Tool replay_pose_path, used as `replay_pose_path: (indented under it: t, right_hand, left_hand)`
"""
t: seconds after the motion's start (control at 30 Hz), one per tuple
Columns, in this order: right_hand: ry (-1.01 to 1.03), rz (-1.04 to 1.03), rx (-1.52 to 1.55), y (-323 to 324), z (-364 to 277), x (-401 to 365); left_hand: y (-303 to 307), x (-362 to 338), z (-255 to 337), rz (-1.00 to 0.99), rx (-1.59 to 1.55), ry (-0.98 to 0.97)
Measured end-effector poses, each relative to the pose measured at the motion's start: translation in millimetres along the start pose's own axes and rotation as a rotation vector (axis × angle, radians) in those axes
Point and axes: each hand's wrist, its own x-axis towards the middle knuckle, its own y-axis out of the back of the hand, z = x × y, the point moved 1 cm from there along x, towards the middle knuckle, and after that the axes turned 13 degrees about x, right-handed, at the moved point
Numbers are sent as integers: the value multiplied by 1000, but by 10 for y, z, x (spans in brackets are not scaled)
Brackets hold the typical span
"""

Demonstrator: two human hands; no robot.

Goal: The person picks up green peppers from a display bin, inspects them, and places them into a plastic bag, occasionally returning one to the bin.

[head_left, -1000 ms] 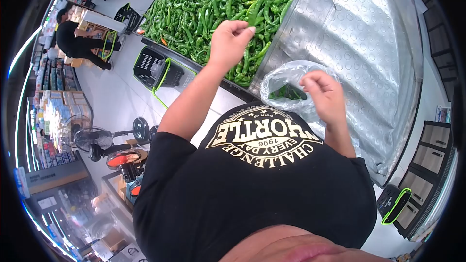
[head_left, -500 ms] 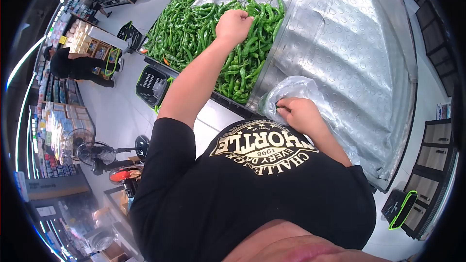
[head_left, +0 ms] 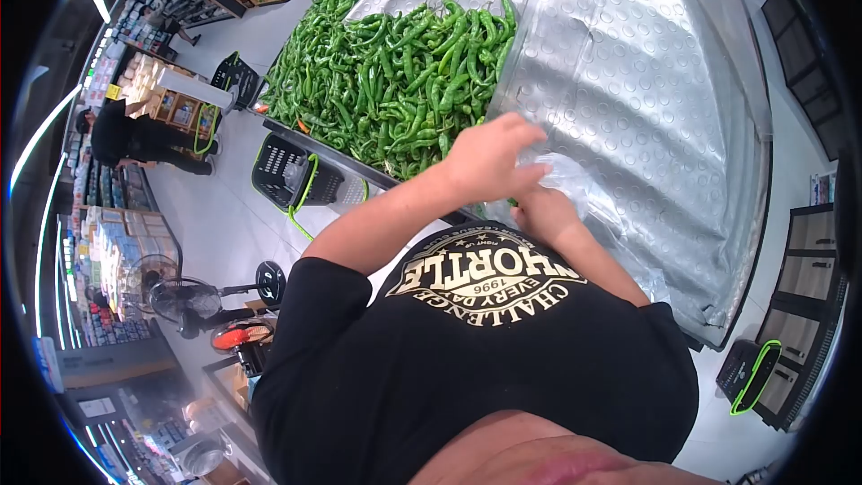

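Note:
A heap of long green chili peppers fills the left part of the display. My left hand is over the mouth of the clear plastic bag, thumb and fingers apart, with nothing visible between them. Just below it, my right hand has its fingers closed on the bag's edge, close to my shirt. Some green shows by its fingertips. My left hand partly hides the bag's opening and my right fingers.
Silver padded sheeting covers the display on the right. A black shopping basket with green trim stands beside the display at left. Farther left are a person in black and a fan. Another basket is at lower right.
My left hand has moved from the pepper heap down and right to the bag, and its fingers have opened. My right hand stays at the bag.

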Motion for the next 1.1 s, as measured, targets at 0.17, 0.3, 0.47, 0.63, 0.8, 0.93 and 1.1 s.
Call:
replay_pose_path:
  t: [0.17,0.3,0.47,0.63,0.8,0.93,1.1]
  right_hand:
    - [16,-4,-101,-66,77,28]
    - [-92,-87,-125,-9,5,22]
    - [52,106,-75,-51,11,9]
    - [-22,9,-18,83,-162,51]
    - [112,64,65,113,-174,65]
    - [210,109,-72,28,-72,87]
    - [-41,-117,-59,70,-70,133]
  left_hand:
    - [-47,-280,120,-223,112,15]
    - [-240,-407,1,-91,-11,45]
    - [-70,-446,-79,-58,-329,347]
    - [-72,-486,-197,167,-566,427]
    - [24,-484,-243,302,-725,448]
    - [14,-520,-296,154,-493,468]
    - [-59,-637,-190,-4,-428,435]
